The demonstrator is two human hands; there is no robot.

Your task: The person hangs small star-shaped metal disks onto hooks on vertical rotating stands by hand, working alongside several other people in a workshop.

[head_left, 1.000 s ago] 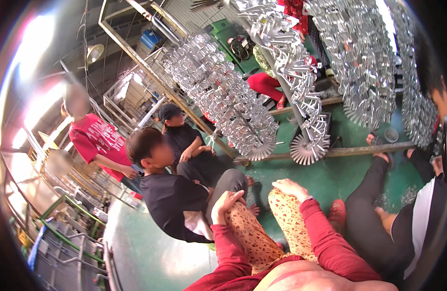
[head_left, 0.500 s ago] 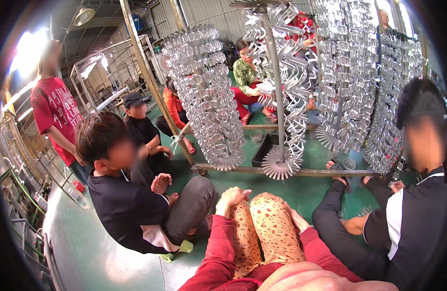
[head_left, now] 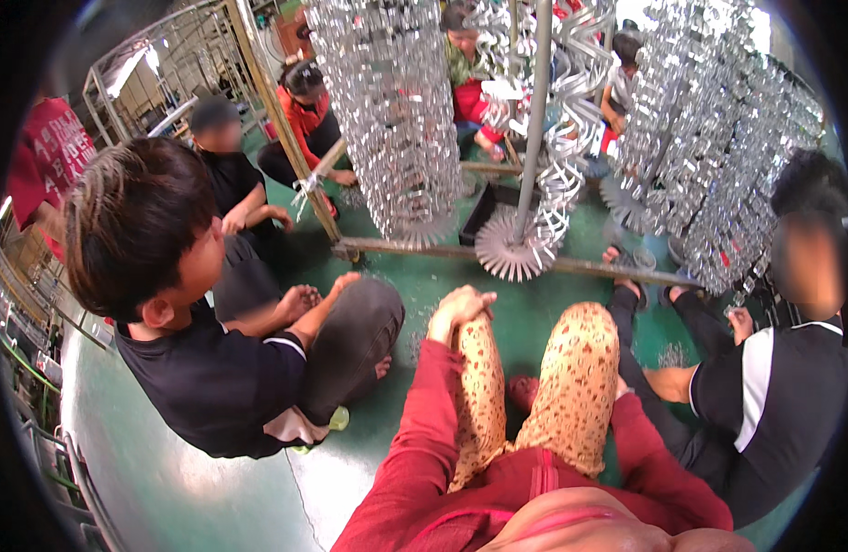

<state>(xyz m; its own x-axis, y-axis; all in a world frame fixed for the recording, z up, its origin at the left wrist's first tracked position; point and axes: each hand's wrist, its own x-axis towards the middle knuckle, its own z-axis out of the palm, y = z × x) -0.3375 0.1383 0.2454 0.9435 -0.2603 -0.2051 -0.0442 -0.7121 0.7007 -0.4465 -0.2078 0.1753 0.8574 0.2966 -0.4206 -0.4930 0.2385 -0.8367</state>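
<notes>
My left hand [head_left: 461, 311] rests on my left knee, its fingers laid over the patterned yellow trousers [head_left: 479, 396] and holding nothing. Only a sliver of my right hand [head_left: 621, 387] shows at the outer side of my right knee; its fingers are hidden behind the leg. In front of my knees stands a grey upright pole [head_left: 537, 110] with a fanned round base [head_left: 516, 247]. Bent shiny metal strips [head_left: 560, 189] hang along its right side. Neither hand touches the metal pieces.
Densely loaded columns of shiny metal pieces [head_left: 387, 120] hang to the left and right [head_left: 686, 120]. A low frame bar [head_left: 415, 248] crosses ahead, with a black tray [head_left: 479, 213] behind it. People sit close on both sides; others work beyond the columns.
My view has tilted down, and my knees have moved apart. My right hand has slipped from the thigh to behind the knee's outer side. My left hand stays on its knee.
</notes>
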